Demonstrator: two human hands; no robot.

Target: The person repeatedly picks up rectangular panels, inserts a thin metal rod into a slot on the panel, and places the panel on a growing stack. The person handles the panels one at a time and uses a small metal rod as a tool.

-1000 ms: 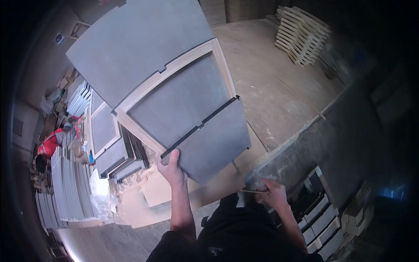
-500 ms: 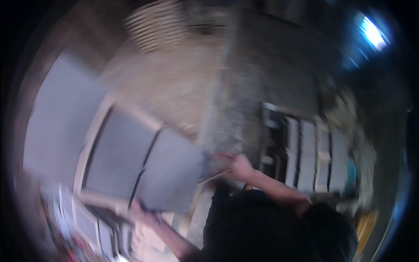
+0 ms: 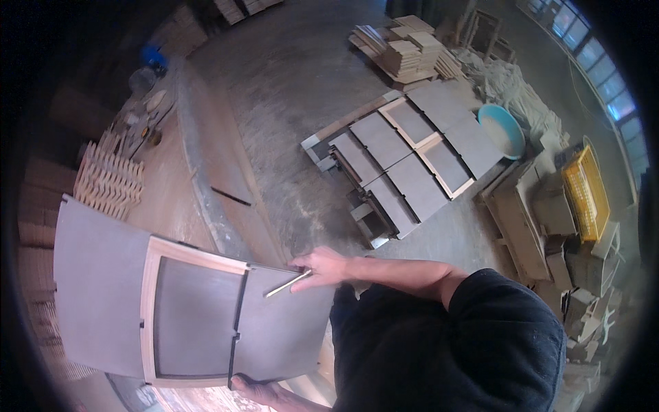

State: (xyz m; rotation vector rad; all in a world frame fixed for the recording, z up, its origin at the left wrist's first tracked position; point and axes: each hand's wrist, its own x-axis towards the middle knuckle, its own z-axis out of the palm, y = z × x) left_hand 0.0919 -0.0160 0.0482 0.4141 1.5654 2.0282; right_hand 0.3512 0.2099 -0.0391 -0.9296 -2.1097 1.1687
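A long grey panel (image 3: 280, 329) crosses the lower left, with a pale wooden frame (image 3: 149, 309) and black strips set across it. My left hand (image 3: 255, 390) is closed on its near edge, beside a black strip; the fingers underneath are hidden. At the far edge, my right hand (image 3: 320, 266) grips the panel, its fingertips partly out of sight. A thin pale stick (image 3: 287, 283) juts from that same hand and lies over the grey surface. I cannot make out what kind of stick it is.
Similar grey panels (image 3: 412, 180) lie on a low stand to the right. Behind them are stacked boards (image 3: 412, 55) and a turquoise basin (image 3: 501, 130). Cardboard boxes (image 3: 525, 213) and a yellow crate (image 3: 585, 196) line the right side. Slatted wooden pieces (image 3: 110, 175) sit on the left bench.
My view has swung to the right and steadied from a blur. Both hands remain at the panel's edges, and the far stand with panels now shows more fully.
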